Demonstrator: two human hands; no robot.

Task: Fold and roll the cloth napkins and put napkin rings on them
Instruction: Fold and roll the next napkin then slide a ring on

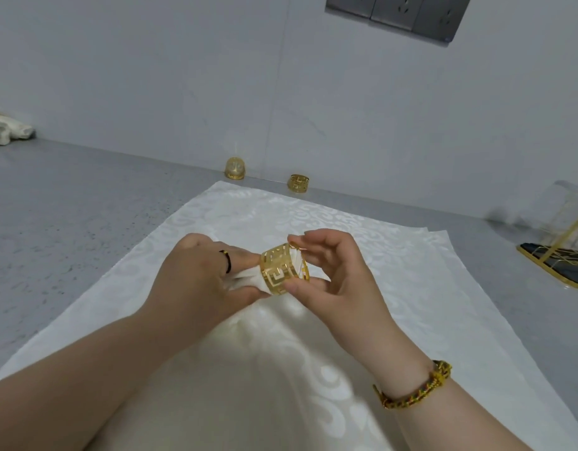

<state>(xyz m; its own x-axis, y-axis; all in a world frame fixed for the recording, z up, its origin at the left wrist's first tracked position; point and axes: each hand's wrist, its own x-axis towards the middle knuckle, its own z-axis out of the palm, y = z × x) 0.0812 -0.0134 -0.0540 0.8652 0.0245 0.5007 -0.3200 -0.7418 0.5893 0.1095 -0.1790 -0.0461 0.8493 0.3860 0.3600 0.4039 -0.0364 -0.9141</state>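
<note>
The left hand (pixel 196 275) is gripping the rolled napkin (pixel 248 278) while the right hand (pixel 339 275) is pinching the gold ring (pixel 281 271) around it.

Soft, cool, even indoor light falls from above on the grey speckled stone countertop (pixel 69 206) and pale grey wall (pixel 151 76), leaving only faint shadows beneath the left hand (pixel 196 275) and right hand (pixel 343 275) on the white patterned damask cloth (pixel 362 229). The gold cut-out metal napkin ring (pixel 282 271) glints, sharp at centre beside the pleated white cloth napkin (pixel 248 279). The cloth's near part washes out, glossy and soft. Wide-angle distortion bows the counter's back edge, and the gold wire rack (pixel 561 255) at the right edge smears into blur.
</note>
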